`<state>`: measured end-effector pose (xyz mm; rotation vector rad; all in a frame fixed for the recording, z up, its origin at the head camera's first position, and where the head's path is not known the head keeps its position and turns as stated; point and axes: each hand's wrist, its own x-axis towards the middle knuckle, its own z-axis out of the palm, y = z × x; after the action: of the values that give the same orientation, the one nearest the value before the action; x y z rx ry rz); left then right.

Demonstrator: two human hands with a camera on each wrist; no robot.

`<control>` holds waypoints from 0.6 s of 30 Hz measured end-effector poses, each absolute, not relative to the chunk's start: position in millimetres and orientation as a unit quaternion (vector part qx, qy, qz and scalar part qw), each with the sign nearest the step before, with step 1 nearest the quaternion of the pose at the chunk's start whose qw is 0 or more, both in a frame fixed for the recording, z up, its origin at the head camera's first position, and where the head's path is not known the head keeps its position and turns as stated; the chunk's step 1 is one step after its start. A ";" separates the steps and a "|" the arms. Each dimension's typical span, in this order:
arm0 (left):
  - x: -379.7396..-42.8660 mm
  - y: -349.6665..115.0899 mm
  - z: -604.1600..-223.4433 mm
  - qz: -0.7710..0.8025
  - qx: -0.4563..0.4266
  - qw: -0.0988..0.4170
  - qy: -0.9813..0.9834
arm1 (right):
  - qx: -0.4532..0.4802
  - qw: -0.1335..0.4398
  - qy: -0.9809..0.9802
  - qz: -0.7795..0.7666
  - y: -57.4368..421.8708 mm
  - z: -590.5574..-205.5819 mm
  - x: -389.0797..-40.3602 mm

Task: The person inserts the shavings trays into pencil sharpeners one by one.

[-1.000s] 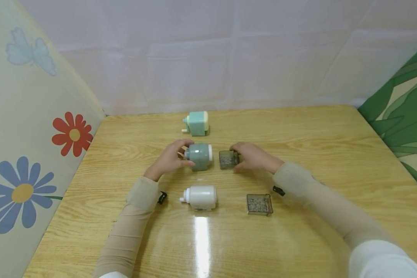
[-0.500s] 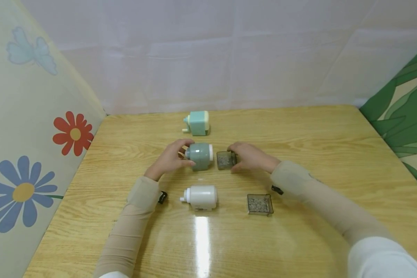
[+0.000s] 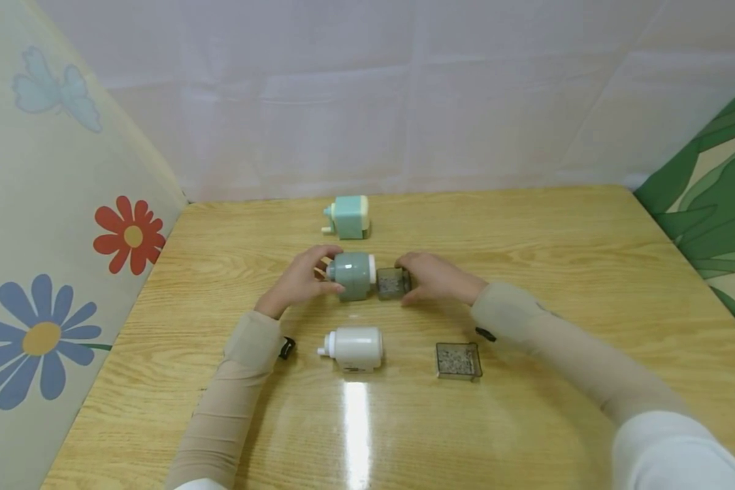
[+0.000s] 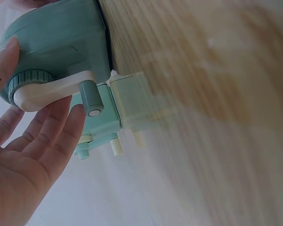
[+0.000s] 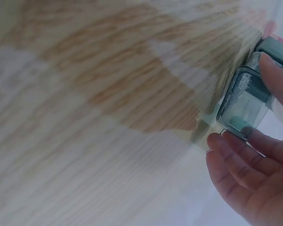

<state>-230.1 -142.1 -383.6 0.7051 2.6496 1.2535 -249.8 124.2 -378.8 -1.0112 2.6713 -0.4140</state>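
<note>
My left hand grips the crank end of a dark green pencil sharpener lying on its side, thumb and fingers on either side of it. In the left wrist view the pale crank arm and its green knob show near the fingertips. A smoky clear shavings drawer is pinched at its outer end by my right hand. Its inner end is right at the sharpener's white-rimmed end. Shavings show inside the drawer in the right wrist view.
Behind stands a teal and cream pencil sharpener. In front lies a white one, with a second shavings drawer to its right. Small black pieces show beside both wrists. A white cloth hangs behind the wooden table.
My right hand has moved left with the shavings drawer, narrowing the gap to the dark green sharpener. My left hand and the sharpener stay in place.
</note>
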 end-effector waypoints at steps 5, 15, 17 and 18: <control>-230.5 -142.4 -383.5 0.417 0.232 0.066 0.877 | -0.346 0.130 0.919 -0.138 120.1 -377.1 -248.7; -229.4 -141.6 -382.0 0.413 0.231 0.067 0.878 | -0.349 0.133 0.919 -0.130 116.6 -376.9 -249.9; -229.6 -141.6 -382.4 0.412 0.231 0.067 0.879 | -0.351 0.131 0.918 -0.126 116.1 -376.7 -250.0; -229.6 -141.5 -382.5 0.412 0.231 0.067 0.879 | -0.353 0.131 0.918 -0.124 115.7 -376.8 -250.3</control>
<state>-229.6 -141.5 -382.5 0.6953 2.6509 1.2407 -250.3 115.7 -376.8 -1.0243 2.6671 -0.3589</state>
